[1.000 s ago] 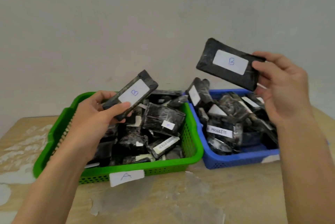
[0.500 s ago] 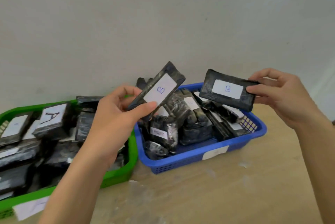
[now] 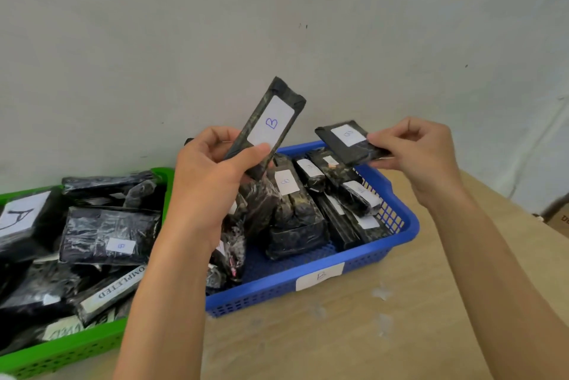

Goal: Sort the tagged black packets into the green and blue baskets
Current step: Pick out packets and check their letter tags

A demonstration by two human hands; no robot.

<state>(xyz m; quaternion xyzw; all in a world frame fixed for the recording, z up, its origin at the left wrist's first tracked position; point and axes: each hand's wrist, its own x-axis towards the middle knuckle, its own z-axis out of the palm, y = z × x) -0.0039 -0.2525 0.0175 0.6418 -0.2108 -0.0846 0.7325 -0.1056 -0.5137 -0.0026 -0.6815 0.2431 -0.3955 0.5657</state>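
Observation:
My left hand (image 3: pixel 206 176) grips the lower end of a long black packet (image 3: pixel 271 124) whose white tag reads B; it tilts up over the left side of the blue basket (image 3: pixel 369 259). My right hand (image 3: pixel 415 148) pinches the right edge of a flatter black packet (image 3: pixel 345 142), tagged B, held nearly level above the basket's far right rim. The blue basket bears a B label on its front wall and holds several tagged black packets. The green basket (image 3: pixel 61 352) at the left is packed with black packets, one tagged A.
Both baskets stand on a wooden table (image 3: pixel 354 333) pushed against a pale wall (image 3: pixel 277 25). The table's right edge runs diagonally at the far right, with a cardboard box (image 3: pixel 558 218) beyond it.
Both hands have carried their packets from above the green basket's side to over the blue basket. The right packet has dropped and levelled out; the left packet has risen and tilted more upright.

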